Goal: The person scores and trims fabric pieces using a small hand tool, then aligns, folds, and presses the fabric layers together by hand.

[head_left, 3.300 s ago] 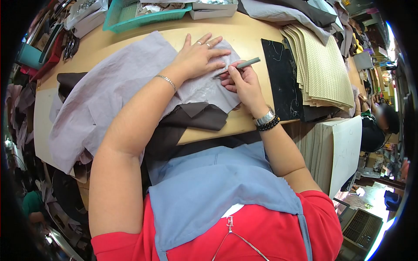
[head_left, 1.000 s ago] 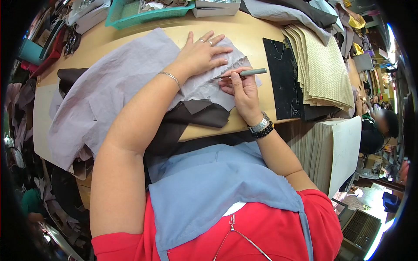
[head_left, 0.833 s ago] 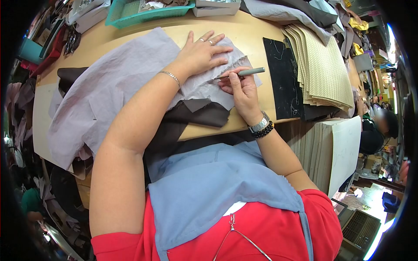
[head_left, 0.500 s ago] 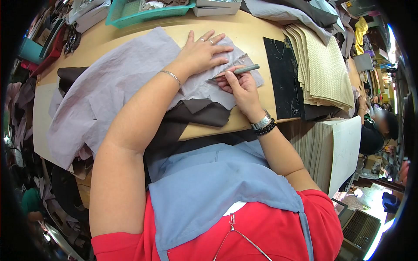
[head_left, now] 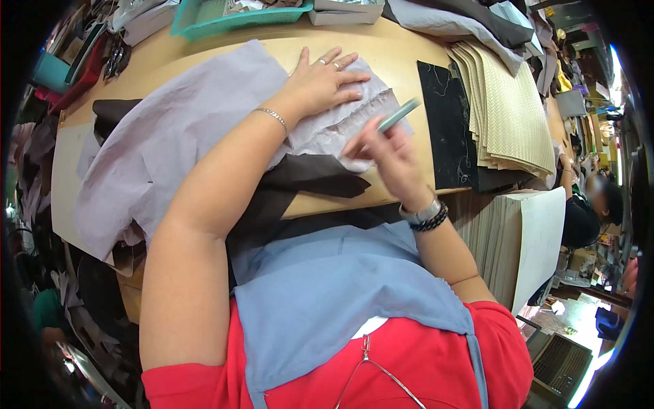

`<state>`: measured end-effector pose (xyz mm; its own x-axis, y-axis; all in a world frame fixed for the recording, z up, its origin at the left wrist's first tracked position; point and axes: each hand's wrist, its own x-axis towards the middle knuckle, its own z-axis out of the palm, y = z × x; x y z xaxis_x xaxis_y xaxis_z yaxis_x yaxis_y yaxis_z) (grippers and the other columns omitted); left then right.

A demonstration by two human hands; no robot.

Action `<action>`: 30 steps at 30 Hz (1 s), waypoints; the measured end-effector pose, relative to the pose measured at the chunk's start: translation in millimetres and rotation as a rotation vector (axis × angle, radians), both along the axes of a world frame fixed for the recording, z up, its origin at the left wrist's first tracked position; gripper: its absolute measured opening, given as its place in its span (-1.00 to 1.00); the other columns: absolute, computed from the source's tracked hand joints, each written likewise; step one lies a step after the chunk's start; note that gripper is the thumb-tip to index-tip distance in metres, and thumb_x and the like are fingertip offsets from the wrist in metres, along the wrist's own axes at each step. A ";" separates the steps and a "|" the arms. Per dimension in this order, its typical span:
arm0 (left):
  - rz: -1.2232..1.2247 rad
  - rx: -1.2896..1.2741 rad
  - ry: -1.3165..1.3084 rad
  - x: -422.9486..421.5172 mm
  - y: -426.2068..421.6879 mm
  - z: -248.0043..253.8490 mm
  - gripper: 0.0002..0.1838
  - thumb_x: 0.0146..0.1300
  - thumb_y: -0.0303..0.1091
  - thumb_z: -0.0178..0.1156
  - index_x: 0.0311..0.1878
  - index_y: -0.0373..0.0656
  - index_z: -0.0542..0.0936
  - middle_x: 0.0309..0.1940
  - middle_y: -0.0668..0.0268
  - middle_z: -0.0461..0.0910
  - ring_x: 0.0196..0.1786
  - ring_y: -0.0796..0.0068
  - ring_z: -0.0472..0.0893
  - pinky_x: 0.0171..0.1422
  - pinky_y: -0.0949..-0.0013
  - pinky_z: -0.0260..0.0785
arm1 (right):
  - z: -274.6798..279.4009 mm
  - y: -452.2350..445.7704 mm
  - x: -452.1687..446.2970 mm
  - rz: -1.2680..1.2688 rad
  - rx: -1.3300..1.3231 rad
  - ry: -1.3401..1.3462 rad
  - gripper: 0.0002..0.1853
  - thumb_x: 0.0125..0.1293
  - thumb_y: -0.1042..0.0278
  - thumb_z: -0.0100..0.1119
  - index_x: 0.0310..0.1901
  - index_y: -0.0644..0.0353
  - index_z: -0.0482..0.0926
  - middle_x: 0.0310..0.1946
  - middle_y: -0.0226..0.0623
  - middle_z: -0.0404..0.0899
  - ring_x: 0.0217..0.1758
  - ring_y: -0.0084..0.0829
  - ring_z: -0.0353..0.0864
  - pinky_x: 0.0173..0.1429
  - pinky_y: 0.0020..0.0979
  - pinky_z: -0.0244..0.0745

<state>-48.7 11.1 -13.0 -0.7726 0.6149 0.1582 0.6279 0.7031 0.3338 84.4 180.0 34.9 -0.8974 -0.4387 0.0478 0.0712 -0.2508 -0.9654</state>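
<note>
My left hand lies flat with fingers spread, pressing on a pale lilac-grey cloth. Between the thumb and fingers of my right hand, blurred by motion, is a grey-green pen with its back end pointing up to the right. The pen's tip is hidden by the blur. A narrow, wrinkled shiny strip runs slantwise across the cloth between both hands. Dark brown fabric sticks out from under the lilac cloth at the table's near edge.
A teal basket and a grey box stand at the back of the wooden table. To the right lie a black sheet and stacked cream textured sheets. A co-worker is at far right.
My right hand has lifted and moved right and slightly toward me with the pen, uncovering more of the shiny strip. My left hand stays flat on the cloth.
</note>
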 end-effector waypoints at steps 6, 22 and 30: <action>-0.001 0.003 0.003 0.2 2.7 0.4 -0.50 0.35 0.21 0.06 0.34 0.45 0.49 0.54 0.41 0.19 0.60 0.18 0.06 0.53 -0.45 -0.30 | -22.7 8.3 -25.8 -0.335 0.099 -0.022 -0.87 0.57 0.28 -0.04 0.01 0.09 0.35 -0.11 -0.35 0.59 -0.10 -0.48 0.69 -0.05 -0.44 0.65; 0.003 0.015 0.045 -0.3 0.4 -4.3 -0.51 0.34 0.20 0.07 0.33 0.46 0.50 0.52 0.39 0.22 0.59 0.19 0.09 0.53 -0.44 -0.26 | -38.9 1.5 -30.0 -0.260 0.211 -0.012 -0.83 0.53 0.28 0.05 -0.01 0.16 0.43 -0.18 -0.34 0.64 -0.19 -0.62 0.65 -0.11 -0.61 0.58; 0.003 0.015 0.052 -1.0 0.6 -5.4 -0.52 0.36 0.18 0.05 0.32 0.46 0.50 0.52 0.40 0.23 0.59 0.20 0.11 0.52 -0.44 -0.24 | -22.1 -9.3 -32.4 -0.172 0.322 -0.220 -0.78 0.51 0.17 0.09 -0.06 0.15 0.46 -0.19 -0.31 0.68 -0.30 -0.68 0.63 -0.26 -0.63 0.59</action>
<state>-49.7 11.7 -18.5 -0.7652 0.6096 0.2071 0.6423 0.7005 0.3112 51.9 170.7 12.8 -0.9323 -0.2432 -0.2677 0.2675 0.0344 -0.9629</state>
